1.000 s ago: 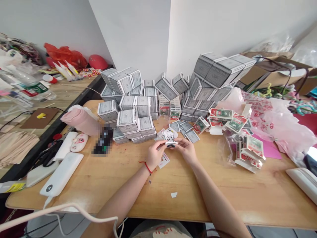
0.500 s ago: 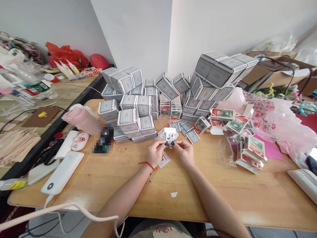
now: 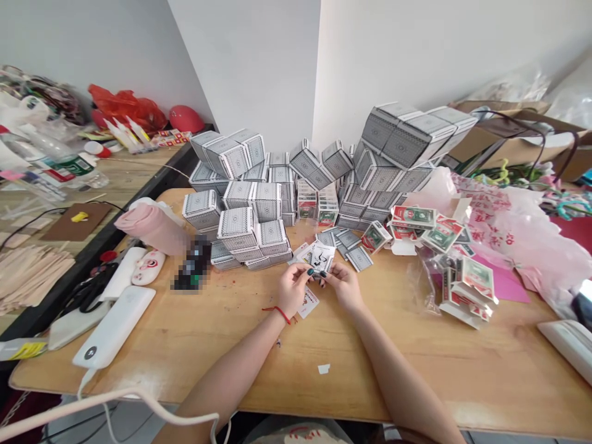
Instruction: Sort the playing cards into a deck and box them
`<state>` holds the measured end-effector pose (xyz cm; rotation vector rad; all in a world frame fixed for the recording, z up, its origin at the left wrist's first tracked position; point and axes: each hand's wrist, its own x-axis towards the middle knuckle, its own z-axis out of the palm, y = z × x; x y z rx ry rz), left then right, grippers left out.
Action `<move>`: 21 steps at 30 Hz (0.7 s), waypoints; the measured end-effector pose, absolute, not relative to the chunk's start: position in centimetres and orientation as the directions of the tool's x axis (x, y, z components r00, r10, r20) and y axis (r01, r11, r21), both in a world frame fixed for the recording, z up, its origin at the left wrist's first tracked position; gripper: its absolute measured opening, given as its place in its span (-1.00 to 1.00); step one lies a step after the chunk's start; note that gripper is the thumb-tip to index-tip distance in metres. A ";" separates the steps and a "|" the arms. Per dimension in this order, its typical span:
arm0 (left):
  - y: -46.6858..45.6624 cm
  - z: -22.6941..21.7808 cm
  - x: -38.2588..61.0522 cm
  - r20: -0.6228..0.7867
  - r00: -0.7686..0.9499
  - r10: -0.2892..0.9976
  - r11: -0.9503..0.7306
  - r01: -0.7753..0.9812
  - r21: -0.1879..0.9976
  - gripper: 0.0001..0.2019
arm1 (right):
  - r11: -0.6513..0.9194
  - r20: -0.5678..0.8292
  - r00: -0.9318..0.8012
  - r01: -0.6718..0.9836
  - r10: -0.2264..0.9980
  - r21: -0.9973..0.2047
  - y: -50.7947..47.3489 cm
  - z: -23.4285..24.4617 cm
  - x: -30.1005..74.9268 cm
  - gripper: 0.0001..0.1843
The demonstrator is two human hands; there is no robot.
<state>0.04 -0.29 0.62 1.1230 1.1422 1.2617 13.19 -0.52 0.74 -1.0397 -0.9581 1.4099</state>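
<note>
Since the earlier frame, the playing card (image 3: 323,254) had tilted sideways; fingers of the left hand (image 3: 293,288) and right hand (image 3: 346,287) pinched it, well inside the edges of the bench (image 3: 222,345). Patterned blocks (image 3: 237,228) crowded toward the back edge, cartons (image 3: 472,277) rightward. The fingers hid the card's bottom.

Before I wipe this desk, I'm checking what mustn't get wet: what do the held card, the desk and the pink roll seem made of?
Held card: probably coated paper, smooth; thin and printed.
Desk: wood or wood-look laminate, glossy; grain and pale glare show.
Pink roll: perhaps fabric, matt; looks soft, without shine.
</note>
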 end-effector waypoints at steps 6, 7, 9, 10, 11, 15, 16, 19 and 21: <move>-0.3 1.2 0.0 -0.021 0.003 1.000 0.021 -0.254 0.967 -0.70 | -0.136 -0.106 -0.117 -0.285 0.987 -0.949 -0.2 0.1 13.9 -0.76; -0.3 1.2 0.0 -0.033 0.017 0.999 0.036 -0.281 0.959 -0.68 | -0.147 -0.114 -0.128 -0.285 0.985 -0.947 -0.2 0.1 14.1 -0.76; -0.2 1.1 -0.1 -0.068 0.055 0.996 0.083 -0.333 0.939 -0.67 | -0.172 -0.132 -0.152 -0.294 0.980 -0.940 -0.2 0.0 14.3 -0.76; -0.2 1.0 -0.1 -0.090 0.072 0.993 0.111 -0.364 0.925 -0.66 | -0.188 -0.142 -0.168 -0.305 0.975 -0.934 -0.2 0.0 14.4 -0.76; -0.2 0.9 -0.1 -0.114 0.088 0.990 0.140 -0.400 0.906 -0.66 | -0.209 -0.155 -0.184 -0.321 0.971 -0.924 -0.2 0.0 14.4 -0.76; 0.0 0.6 0.0 -0.192 0.164 0.968 0.250 -0.519 0.817 -0.68 | -0.315 -0.233 -0.238 -0.410 0.943 -0.856 -0.4 0.2 14.4 -0.78; 0.0 0.5 0.0 -0.200 0.184 0.962 0.269 -0.525 0.807 -0.68 | -0.334 -0.249 -0.243 -0.428 0.938 -0.840 -0.4 0.2 14.4 -0.78; 0.3 0.4 -0.2 -0.177 0.199 0.964 0.254 -0.478 0.841 -0.69 | -0.339 -0.258 -0.233 -0.449 0.938 -0.827 -0.3 0.3 14.4 -0.79; 0.4 0.4 -0.5 -0.132 0.184 0.974 0.196 -0.395 0.897 -0.69 | -0.303 -0.232 -0.210 -0.434 0.950 -0.849 -0.3 0.3 14.5 -0.80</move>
